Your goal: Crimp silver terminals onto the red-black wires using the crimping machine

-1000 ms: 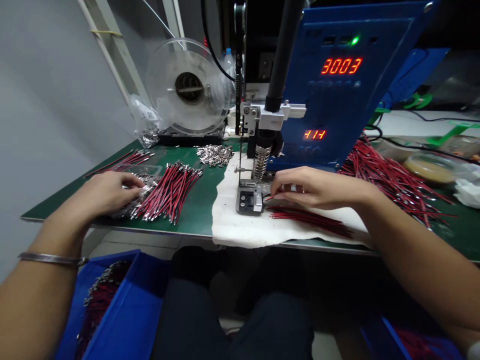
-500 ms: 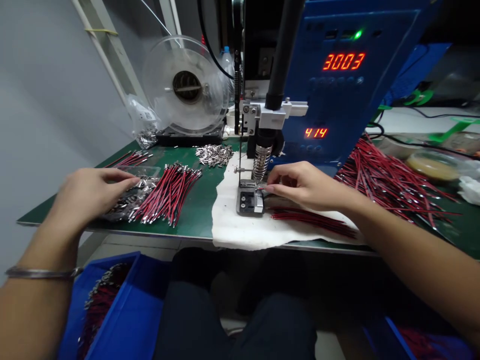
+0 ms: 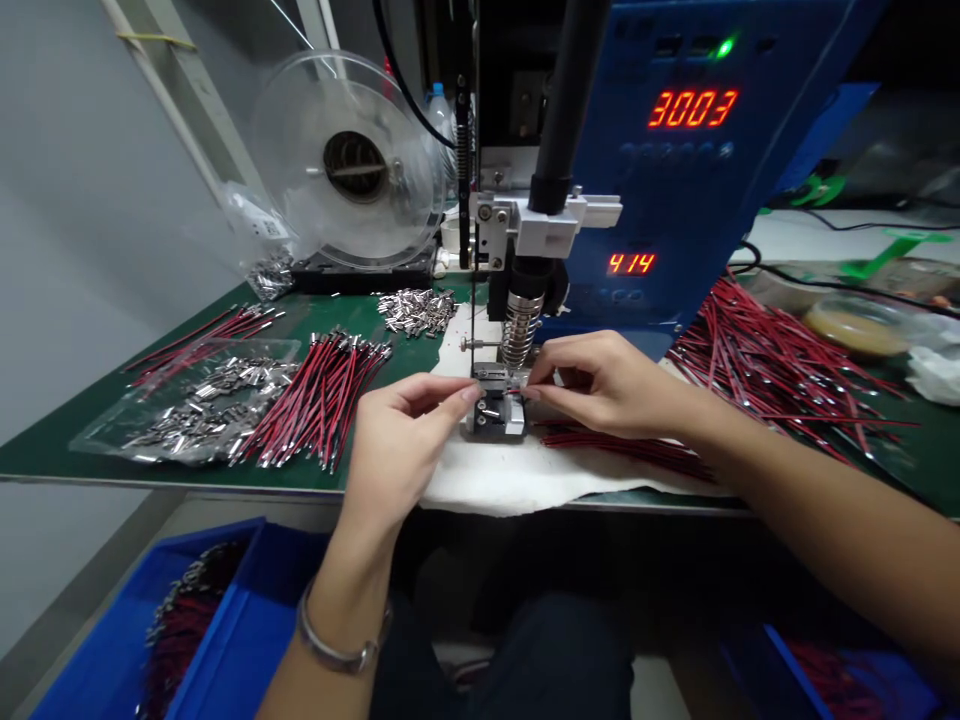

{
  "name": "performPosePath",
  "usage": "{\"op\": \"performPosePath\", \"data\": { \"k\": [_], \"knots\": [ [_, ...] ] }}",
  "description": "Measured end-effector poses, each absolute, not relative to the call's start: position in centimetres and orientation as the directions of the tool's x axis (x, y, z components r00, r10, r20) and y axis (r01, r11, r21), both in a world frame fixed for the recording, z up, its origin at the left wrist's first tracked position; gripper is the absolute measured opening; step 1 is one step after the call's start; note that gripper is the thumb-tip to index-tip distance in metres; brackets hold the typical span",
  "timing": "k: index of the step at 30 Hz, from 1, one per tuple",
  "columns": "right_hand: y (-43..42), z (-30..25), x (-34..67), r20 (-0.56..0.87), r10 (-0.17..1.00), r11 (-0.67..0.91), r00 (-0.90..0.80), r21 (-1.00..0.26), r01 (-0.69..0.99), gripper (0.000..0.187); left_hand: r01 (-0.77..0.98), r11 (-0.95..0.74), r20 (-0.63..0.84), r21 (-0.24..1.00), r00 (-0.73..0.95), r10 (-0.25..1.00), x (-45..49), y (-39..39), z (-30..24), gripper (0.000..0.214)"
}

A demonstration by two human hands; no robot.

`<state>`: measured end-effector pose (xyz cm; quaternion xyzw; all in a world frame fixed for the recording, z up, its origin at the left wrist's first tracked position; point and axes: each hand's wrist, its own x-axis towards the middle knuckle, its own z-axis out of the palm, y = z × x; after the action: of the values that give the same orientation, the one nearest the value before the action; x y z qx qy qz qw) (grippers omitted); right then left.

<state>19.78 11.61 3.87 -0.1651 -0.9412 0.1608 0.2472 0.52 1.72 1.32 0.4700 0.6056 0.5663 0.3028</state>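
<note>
My left hand (image 3: 405, 440) is closed in a pinch at the left side of a small black and silver jig (image 3: 491, 420). A small shiny metal connector (image 3: 491, 411) shows by its fingertips, partly blurred. On the jig's other side, my right hand (image 3: 600, 385) pinches a thin red wire (image 3: 516, 391), mostly hidden by the fingers. Directly above the jig stands the machine's spring-wrapped head (image 3: 523, 325). Beneath my right wrist, a small bundle of red and black wires (image 3: 622, 447) rests on a white cloth (image 3: 480, 485).
Left of the cloth lie a pile of wires with metal ends (image 3: 319, 400), an open plastic bag of metal connectors (image 3: 202, 420) and loose connectors (image 3: 416, 312). A clear reel (image 3: 292, 140) stands behind. A blue control box (image 3: 630, 190) and a large wire heap (image 3: 757, 370) are to the right.
My left hand has moved right from the bag of connectors to the jig, in a pinch. My right hand stays beside the jig, still pinching. The view has shifted slightly.
</note>
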Motion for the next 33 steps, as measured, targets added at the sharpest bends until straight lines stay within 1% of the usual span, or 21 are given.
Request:
{"op": "performPosePath", "data": {
  "k": [5,8,11,14,16,21,24,26,28,29,31,33],
  "knots": [
    [11.4,3.8,19.8,0.415,0.396,0.894,-0.819,-0.379,0.24,0.017,0.323,-0.063,0.207,0.944,-0.435,0.876,0.3,2.3,0.6,0.015],
    [11.4,3.8,19.7,0.414,0.394,0.897,-0.821,-0.367,0.246,0.017,0.444,-0.042,0.249,0.895,-0.419,0.873,0.1,1.9,0.7,0.016],
    [11.5,3.7,19.6,0.423,0.383,0.903,-0.821,-0.36,0.236,0.015,0.581,-0.036,0.264,0.813,-0.312,0.912,0.1,1.7,1.1,0.017],
    [11.5,3.7,19.6,0.426,0.376,0.906,-0.823,-0.354,0.23,0.014,0.675,-0.092,0.275,0.732,-0.17,0.946,0.2,2.0,1.6,0.014],
    [11.5,3.8,19.6,0.424,0.377,0.907,-0.824,-0.349,0.236,0.014,0.719,-0.113,0.262,0.686,-0.099,0.96,0.3,2.5,2.0,0.013],
    [11.5,3.7,19.7,0.423,0.382,0.904,-0.822,-0.354,0.237,0.013,0.804,-0.151,0.232,0.576,0.017,0.973,0.0,3.7,2.8,0.012],
    [11.5,3.7,19.6,0.432,0.381,0.905,-0.817,-0.356,0.234,0.013,0.817,-0.187,0.227,0.545,0.071,0.971,-0.2,4.0,3.1,0.012],
    [11.4,3.7,19.5,0.435,0.387,0.903,-0.813,-0.357,0.239,0.014,0.796,-0.194,0.257,0.574,0.049,0.965,-0.4,4.0,3.0,0.013],
    [11.4,3.7,19.5,0.428,0.392,0.901,-0.814,-0.359,0.245,0.015,0.731,-0.163,0.278,0.662,-0.038,0.96,-0.4,3.9,2.7,0.015],
    [11.4,3.7,19.5,0.425,0.393,0.9,-0.816,-0.359,0.246,0.015,0.674,-0.141,0.279,0.725,-0.1,0.955,-0.3,3.8,2.4,0.016],
    [11.4,3.7,19.6,0.428,0.387,0.903,-0.817,-0.356,0.241,0.016,0.504,-0.115,0.263,0.856,-0.232,0.937,0.0,3.6,1.9,0.019],
    [11.4,3.7,19.6,0.436,0.384,0.905,-0.814,-0.352,0.239,0.016,0.306,-0.132,0.235,0.943,-0.329,0.914,0.7,3.5,1.3,0.022]
  ]
}}
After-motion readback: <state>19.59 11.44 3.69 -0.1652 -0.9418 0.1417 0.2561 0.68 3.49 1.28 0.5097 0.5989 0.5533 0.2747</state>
